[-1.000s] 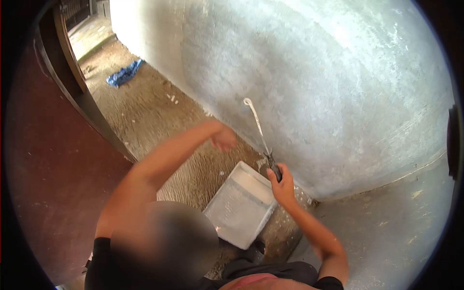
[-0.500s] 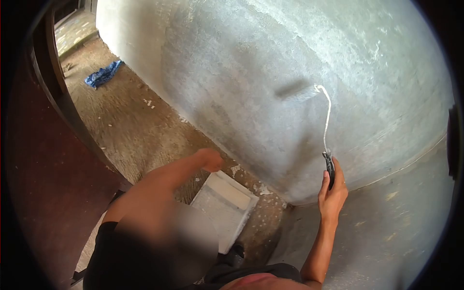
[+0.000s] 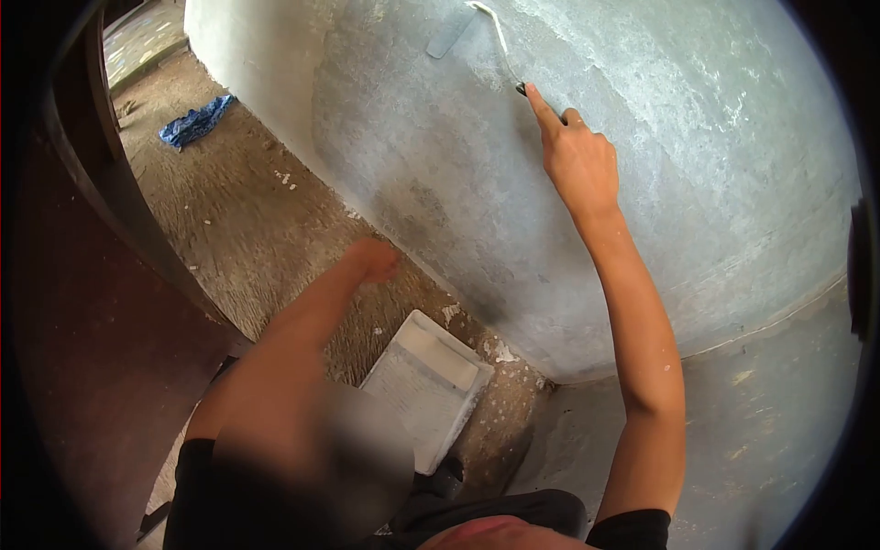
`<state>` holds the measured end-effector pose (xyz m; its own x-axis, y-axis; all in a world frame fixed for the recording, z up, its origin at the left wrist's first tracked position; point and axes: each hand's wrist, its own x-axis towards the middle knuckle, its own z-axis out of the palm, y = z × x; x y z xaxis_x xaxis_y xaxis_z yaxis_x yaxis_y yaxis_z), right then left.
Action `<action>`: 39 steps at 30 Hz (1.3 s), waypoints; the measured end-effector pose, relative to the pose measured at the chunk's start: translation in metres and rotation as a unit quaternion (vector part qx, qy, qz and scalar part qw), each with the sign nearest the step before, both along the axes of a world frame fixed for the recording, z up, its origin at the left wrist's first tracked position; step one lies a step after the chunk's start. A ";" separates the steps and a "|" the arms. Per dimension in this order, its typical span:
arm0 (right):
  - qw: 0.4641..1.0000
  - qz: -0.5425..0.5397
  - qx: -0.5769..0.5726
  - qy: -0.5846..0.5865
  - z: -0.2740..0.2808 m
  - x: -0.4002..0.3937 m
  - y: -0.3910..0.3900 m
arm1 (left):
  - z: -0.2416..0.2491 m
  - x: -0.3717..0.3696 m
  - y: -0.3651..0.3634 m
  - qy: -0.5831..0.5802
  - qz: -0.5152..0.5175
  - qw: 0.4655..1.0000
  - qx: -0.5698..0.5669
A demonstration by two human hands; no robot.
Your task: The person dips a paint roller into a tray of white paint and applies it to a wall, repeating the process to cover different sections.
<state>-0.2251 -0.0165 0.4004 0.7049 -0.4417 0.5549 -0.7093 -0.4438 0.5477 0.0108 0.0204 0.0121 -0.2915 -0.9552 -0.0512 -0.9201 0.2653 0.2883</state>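
My right hand is closed round the dark handle of a paint roller, its index finger stretched along the handle. The roller's pale sleeve lies against the grey wall near the top of the view, joined to the handle by a bent, paint-covered wire. My left hand is closed like a fist over the floor, near the foot of the wall, and nothing shows in it. Below it a paint tray with whitish paint sits on the floor, partly hidden by a blurred patch.
A blue crumpled cloth or bag lies on the rough brown floor at the upper left. White paint spots mark the floor along the wall. A dark red panel stands at the left. Another grey wall meets the first at the lower right.
My right hand has carried the roller up and to the left across the wall, with the arm reaching farther out. My left hand has shifted slightly up and left.
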 end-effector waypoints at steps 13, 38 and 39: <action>0.997 -0.057 0.043 0.016 -0.015 -0.161 0.099 | -0.034 0.000 -0.018 0.105 -0.002 0.993 -0.050; 0.978 -0.120 0.034 -0.166 -0.131 -0.260 0.161 | -0.020 0.034 -0.011 -0.022 0.042 0.999 0.022; 0.981 -0.109 0.026 -0.155 -0.120 -0.248 0.149 | -0.020 0.032 -0.005 -0.015 0.044 0.999 0.021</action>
<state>-0.4733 0.1327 0.2803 0.3908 -0.5975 0.7002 -0.9197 -0.2843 0.2708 0.0429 0.0152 -0.0077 -0.2040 -0.9739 -0.0996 -0.9475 0.1708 0.2702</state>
